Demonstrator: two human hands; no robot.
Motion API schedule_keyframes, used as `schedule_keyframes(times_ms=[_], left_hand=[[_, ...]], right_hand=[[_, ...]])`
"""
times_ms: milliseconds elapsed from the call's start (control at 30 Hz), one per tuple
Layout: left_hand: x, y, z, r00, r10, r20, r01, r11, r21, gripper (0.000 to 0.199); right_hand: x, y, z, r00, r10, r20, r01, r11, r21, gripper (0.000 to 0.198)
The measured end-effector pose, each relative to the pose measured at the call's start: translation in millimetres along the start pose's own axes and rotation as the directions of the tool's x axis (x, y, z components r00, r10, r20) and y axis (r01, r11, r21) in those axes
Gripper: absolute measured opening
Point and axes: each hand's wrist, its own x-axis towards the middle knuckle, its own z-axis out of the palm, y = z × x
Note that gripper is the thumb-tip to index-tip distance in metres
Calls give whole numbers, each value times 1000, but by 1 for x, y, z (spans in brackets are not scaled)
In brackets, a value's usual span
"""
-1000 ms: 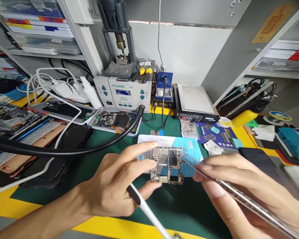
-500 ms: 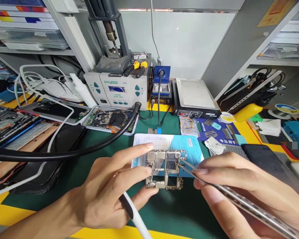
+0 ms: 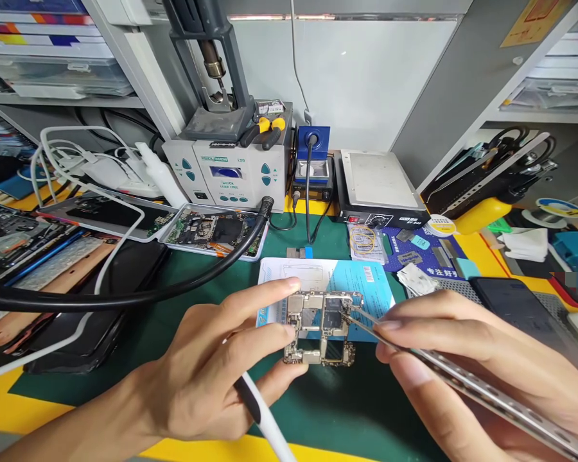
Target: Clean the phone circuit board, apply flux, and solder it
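My left hand (image 3: pixel 207 366) is closed, its fingertips holding a phone circuit board (image 3: pixel 311 358) by the left edge, raised above the mat. A white, pen-like tool with a black section (image 3: pixel 264 420) is tucked in that same hand; its upper end is hidden among the fingers. Pinched in my right hand (image 3: pixel 462 359) are metal tweezers (image 3: pixel 443 372). Their tips reach the board's upper right, beside a dark square area. Whether anything tiny sits between the tips I cannot tell. Behind the board a white and blue printed card (image 3: pixel 361 282) lies on the green mat (image 3: pixel 337 410).
A hot air station (image 3: pixel 226 176) stands at the back with a thick black hose (image 3: pixel 173 298) crossing left. Right of it are a soldering iron stand (image 3: pixel 313 170) and a heating plate (image 3: pixel 380 183). Phone parts (image 3: pixel 216 231) fill a tray; a phone (image 3: pixel 501 301) lies right.
The board and both hands sit slightly farther right in view. The tweezer tips stay at the same part of the board, and both grips are unchanged.
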Motion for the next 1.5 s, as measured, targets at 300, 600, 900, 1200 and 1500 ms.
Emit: schedule_keyframes(times_ms=[300,600,900,1200,1500], left_hand=[[3,-1,0,1000,9,14,-9,1000,-12,31],[2,-1,-2,1000,-10,26,12,995,-97,34],[3,1,0,1000,-6,6,6,1000,-28,31],[2,0,1,1000,-11,8,11,998,-66,32],[5,0,2,1000,11,-2,-12,998,-62,31]], right_hand=[[8,6,-4,998,-4,63,4,1000,-2,29],[11,5,0,988,152,16,-153,971,183,17],[8,10,0,976,208,57,-216,955,203,11],[9,13,0,972,227,61,-235,951,204,9],[0,8,6,997,51,64,-55,996,65,21]])
